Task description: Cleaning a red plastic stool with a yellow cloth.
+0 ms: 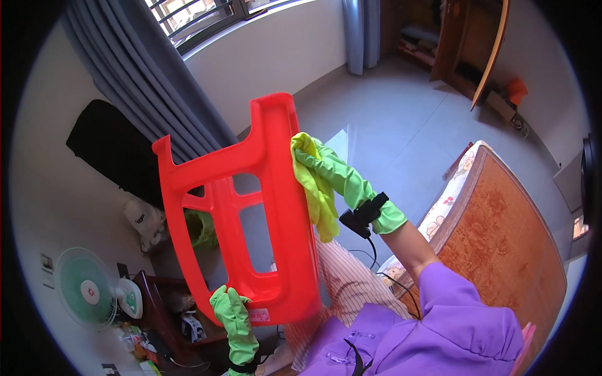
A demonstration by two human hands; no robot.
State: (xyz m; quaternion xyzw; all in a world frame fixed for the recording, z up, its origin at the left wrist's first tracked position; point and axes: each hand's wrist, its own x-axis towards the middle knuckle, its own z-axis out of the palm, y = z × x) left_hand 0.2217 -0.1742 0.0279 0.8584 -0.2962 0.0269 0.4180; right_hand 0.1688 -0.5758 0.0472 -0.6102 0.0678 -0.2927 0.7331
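Note:
A red plastic stool (291, 235) is held up on its side in front of me, its legs pointing away and its seat end near my lap. My left hand (234, 312), in a green rubber glove, grips the rim at the seat end, beside a small sticker. In a matching glove, my right hand (324, 162) presses a yellow-green cloth (317, 197) against the outer face of a leg on the right side. A black device is strapped around the right glove's cuff.
A bed with a brown mat (498, 235) stands at the right. On the left are a green fan (89, 291), a dark wooden cabinet (162, 324), a black object (113, 150) and a grey-blue curtain (155, 80). An open wardrobe (463, 51) stands at the back.

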